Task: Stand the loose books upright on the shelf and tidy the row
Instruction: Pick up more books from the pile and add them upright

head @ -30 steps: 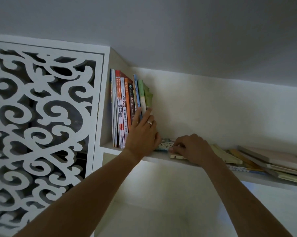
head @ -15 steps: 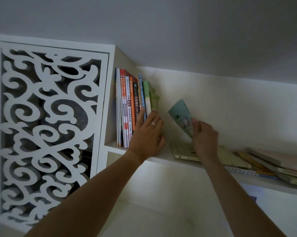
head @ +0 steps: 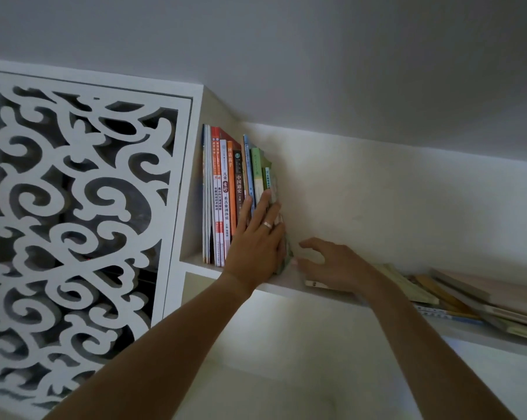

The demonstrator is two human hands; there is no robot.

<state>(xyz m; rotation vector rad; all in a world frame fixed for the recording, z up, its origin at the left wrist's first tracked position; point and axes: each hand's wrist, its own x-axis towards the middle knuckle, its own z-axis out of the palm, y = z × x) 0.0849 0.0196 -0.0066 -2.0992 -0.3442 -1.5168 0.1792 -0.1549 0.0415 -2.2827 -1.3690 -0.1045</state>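
A row of upright books (head: 225, 201) stands at the left end of the white shelf (head: 286, 287). A small teal book (head: 271, 183) now stands at the row's right end. My left hand (head: 257, 241), wearing a ring, presses flat against the row and this book with straight fingers. My right hand (head: 331, 265) hovers just right of the book's lower edge, fingers spread and relaxed, over a flat-lying book (head: 316, 284). More loose books (head: 468, 295) lie flat in a pile at the right of the shelf.
A white carved lattice panel (head: 80, 213) closes the unit to the left of the books. The pale back wall (head: 377, 201) rises behind the shelf, and the sloped ceiling (head: 316, 71) hangs close above.
My right hand lifted the small teal book off the shelf, stood it against the row's right end and let go. My left hand shifted right to press on it.
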